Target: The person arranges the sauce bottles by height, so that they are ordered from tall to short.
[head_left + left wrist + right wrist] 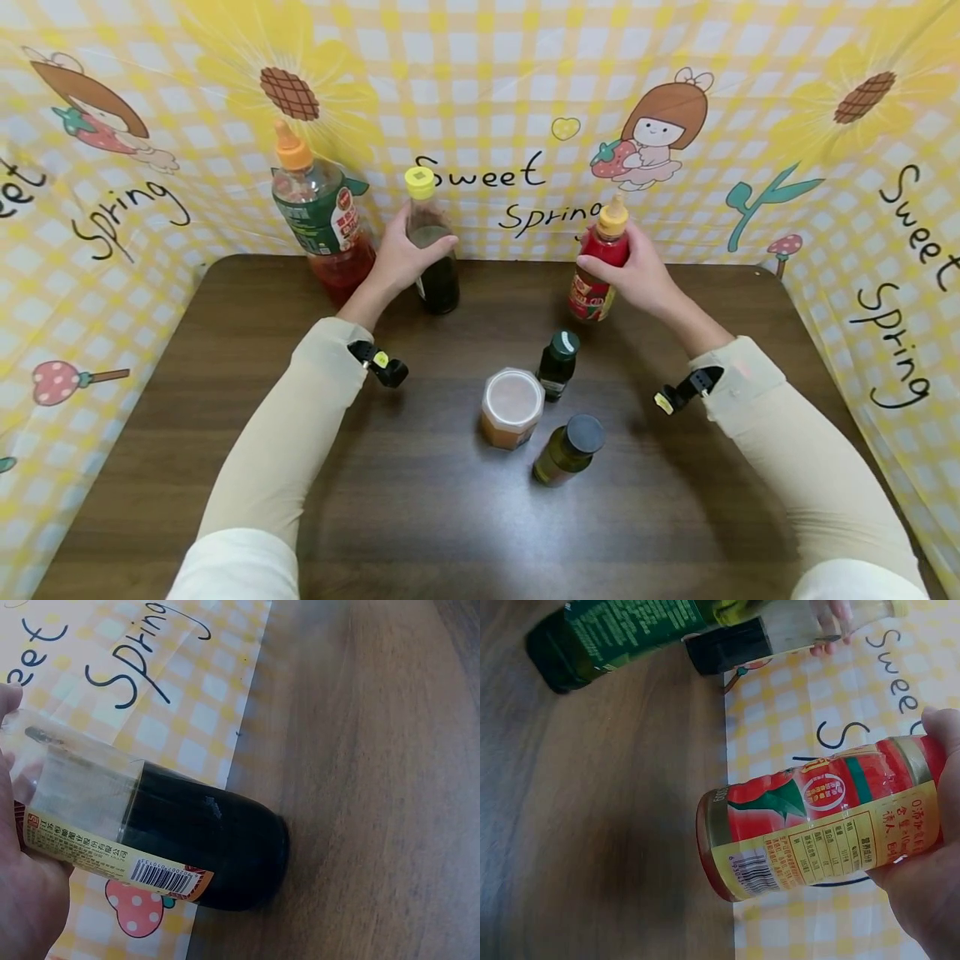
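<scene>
My left hand (408, 254) grips the upper part of a clear bottle of dark sauce (438, 283) with a yellow cap, near the table's back edge. In the left wrist view the dark liquid (210, 832) fills its lower half, and a barcode label runs along the side. My right hand (637, 271) holds a red ketchup bottle (591, 292) with a yellow nozzle cap, thumb and fingers around its upper body. The right wrist view shows the ketchup bottle's tomato label (817, 817), its base close over the table's back edge.
Left of my left hand stands a large bottle of red sauce (330, 225) with an orange cap. Mid-table are a small dark green-capped bottle (558, 367), an octagonal jar (513, 408) with a pale lid and a dark-capped green bottle (567, 452). A patterned cloth (480, 108) hangs behind the table.
</scene>
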A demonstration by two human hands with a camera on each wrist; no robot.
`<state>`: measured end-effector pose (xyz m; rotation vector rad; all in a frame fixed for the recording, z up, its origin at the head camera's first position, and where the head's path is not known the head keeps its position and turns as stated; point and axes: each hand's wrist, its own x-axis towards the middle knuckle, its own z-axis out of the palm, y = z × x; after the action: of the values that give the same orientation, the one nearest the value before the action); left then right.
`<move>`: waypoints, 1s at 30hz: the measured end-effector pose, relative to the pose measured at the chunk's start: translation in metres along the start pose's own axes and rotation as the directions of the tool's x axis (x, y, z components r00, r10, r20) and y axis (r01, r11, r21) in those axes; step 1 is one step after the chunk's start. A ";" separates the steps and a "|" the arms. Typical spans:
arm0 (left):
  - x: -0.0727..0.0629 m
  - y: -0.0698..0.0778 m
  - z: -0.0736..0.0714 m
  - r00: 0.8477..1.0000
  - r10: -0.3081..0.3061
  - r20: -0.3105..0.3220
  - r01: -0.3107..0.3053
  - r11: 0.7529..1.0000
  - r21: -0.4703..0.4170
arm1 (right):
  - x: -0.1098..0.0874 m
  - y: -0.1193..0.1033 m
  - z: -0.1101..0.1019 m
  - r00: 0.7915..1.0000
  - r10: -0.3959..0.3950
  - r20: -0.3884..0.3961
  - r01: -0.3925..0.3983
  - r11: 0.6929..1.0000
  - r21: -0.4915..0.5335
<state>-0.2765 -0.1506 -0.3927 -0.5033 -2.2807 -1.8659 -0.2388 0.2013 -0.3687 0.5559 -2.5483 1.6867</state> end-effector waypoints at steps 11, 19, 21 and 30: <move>0.002 -0.001 0.002 1.000 -0.008 -0.001 0.008 1.000 0.011 | 0.033 0.003 0.025 0.998 0.008 0.063 -0.011 0.999 0.045; 0.000 0.001 0.002 1.000 -0.007 -0.003 0.007 1.000 0.021 | 0.047 0.008 0.036 0.992 0.044 0.118 -0.045 0.999 0.001; 0.000 0.000 0.001 1.000 -0.009 -0.004 0.009 1.000 0.020 | 0.050 0.010 0.037 0.991 0.049 0.127 -0.050 0.999 0.002; -0.001 -0.001 0.000 1.000 0.001 -0.009 -0.001 1.000 0.008 | 0.058 0.014 0.044 0.980 0.013 0.200 -0.023 0.998 0.051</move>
<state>-0.2757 -0.1513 -0.3937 -0.4934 -2.2813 -1.8540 -0.2904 0.1509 -0.3861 0.7438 -2.6550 1.7955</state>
